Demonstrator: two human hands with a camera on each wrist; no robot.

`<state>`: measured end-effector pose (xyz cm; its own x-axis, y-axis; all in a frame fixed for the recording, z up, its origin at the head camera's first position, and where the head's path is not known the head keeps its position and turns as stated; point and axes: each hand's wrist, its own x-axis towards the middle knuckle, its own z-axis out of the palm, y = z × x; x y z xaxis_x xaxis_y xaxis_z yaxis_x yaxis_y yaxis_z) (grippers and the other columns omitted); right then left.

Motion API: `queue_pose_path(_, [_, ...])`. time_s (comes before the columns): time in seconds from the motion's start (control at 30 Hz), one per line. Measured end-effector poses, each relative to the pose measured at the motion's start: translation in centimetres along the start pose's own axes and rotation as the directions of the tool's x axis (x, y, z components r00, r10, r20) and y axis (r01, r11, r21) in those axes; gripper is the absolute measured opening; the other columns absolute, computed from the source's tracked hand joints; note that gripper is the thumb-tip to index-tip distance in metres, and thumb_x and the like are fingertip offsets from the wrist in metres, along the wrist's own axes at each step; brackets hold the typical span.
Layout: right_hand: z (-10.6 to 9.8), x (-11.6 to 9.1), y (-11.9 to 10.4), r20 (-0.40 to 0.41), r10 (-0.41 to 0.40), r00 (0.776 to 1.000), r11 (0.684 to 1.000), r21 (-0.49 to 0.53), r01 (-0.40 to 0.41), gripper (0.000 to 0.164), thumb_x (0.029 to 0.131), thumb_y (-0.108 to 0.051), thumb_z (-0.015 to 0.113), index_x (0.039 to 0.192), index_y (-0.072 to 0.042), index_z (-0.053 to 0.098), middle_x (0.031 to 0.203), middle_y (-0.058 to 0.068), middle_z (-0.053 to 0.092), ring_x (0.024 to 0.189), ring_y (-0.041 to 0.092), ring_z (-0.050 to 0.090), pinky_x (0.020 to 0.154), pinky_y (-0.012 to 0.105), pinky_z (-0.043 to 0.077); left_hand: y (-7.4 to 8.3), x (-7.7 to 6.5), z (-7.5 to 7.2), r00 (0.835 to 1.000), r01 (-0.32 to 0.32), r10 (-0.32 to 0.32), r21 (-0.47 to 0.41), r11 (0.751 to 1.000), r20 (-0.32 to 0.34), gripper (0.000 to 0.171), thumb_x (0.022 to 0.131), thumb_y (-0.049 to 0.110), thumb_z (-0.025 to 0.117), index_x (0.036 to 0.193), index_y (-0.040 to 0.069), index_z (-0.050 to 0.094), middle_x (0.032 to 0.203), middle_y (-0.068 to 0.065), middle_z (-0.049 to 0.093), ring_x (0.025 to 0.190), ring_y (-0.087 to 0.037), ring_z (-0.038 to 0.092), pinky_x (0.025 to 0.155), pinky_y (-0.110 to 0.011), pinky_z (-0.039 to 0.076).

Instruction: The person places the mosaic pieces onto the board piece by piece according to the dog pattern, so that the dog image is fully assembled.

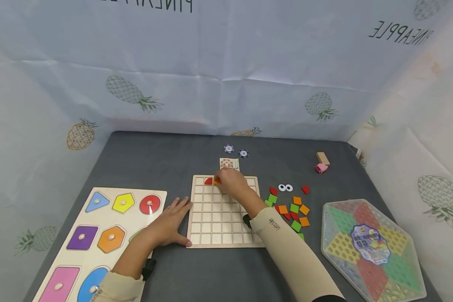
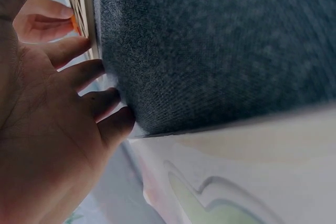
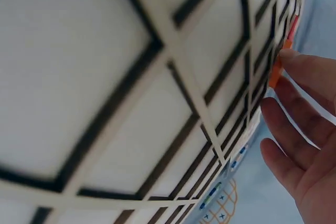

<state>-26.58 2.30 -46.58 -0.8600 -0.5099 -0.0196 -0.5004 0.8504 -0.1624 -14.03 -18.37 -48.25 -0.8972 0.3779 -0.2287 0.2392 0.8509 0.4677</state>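
Observation:
A wooden grid board lies on the dark table in front of me. Between the thumb and fingers of my right hand an orange square tile is pinched at the board's far row, beside a red curved-edged piece. My left hand rests along the board's left side, fingers spread, its thumb at the near left corner. In the left wrist view, its fingers extend toward the board's edge. Just behind the right hand is a small patterned card, partly covered.
Loose red, green and orange tiles lie right of the board, near two googly eyes. A shape puzzle is at left, a star-patterned game box at right. Behind are two chips, a wooden block and a pink figure.

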Motion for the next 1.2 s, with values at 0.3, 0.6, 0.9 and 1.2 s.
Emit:
queue_pose_path(0.3, [0.1, 0.1, 0.2, -0.027, 0.001, 1.0, 1.0, -0.023, -0.001, 0.018, 0.082, -0.02, 0.066, 0.099, -0.017, 0.07, 0.098, -0.002, 0.066, 0.089, 0.015, 0.061, 0.075, 0.031, 0.05, 0.1, 0.0, 0.0, 1.0, 0.001, -0.001, 0.013, 1.0, 0.007, 0.107, 0.054, 0.042, 0.084, 0.141, 0.01, 0.03, 0.148, -0.011, 0.023, 0.137, -0.035, 0.014, 0.104, -0.053, 0.024])
queue_pose_path(0.6, [0.2, 0.2, 0.1, -0.044, -0.03, 0.999, 0.996, -0.08, 0.026, 0.015, 0.083, -0.022, 0.066, 0.097, -0.021, 0.071, 0.097, -0.004, 0.067, 0.087, 0.014, 0.061, 0.072, 0.03, 0.051, 0.2, -0.1, -0.1, 1.0, 0.015, -0.015, 0.002, 1.0, 0.001, 0.108, 0.052, 0.041, 0.084, 0.141, 0.011, 0.031, 0.148, -0.011, 0.023, 0.136, -0.036, 0.013, 0.104, -0.055, 0.023])
queue_pose_path(0.9, [-0.1, -0.5, 0.3, -0.028, -0.079, 0.996, 0.99, -0.122, 0.075, 0.017, 0.084, -0.015, 0.062, 0.099, -0.02, 0.071, 0.101, -0.005, 0.066, 0.098, 0.014, 0.059, 0.093, 0.034, 0.043, 0.3, 0.0, 0.2, 1.0, 0.022, -0.022, 0.001, 1.0, 0.013, 0.108, 0.052, 0.043, 0.084, 0.141, 0.012, 0.03, 0.149, -0.01, 0.022, 0.137, -0.035, 0.012, 0.103, -0.054, 0.024])
queue_pose_path(1.2, [-1.3, -1.8, 1.4, -0.032, -0.06, 0.998, 0.998, -0.038, 0.059, 0.023, 0.084, -0.017, 0.065, 0.106, -0.019, 0.068, 0.112, -0.005, 0.062, 0.105, 0.017, 0.055, 0.089, 0.034, 0.046, 0.1, 0.0, 0.1, 1.0, -0.006, 0.006, 0.003, 1.0, 0.01, 0.108, 0.053, 0.044, 0.083, 0.141, 0.011, 0.03, 0.149, -0.011, 0.021, 0.137, -0.036, 0.011, 0.105, -0.054, 0.021])
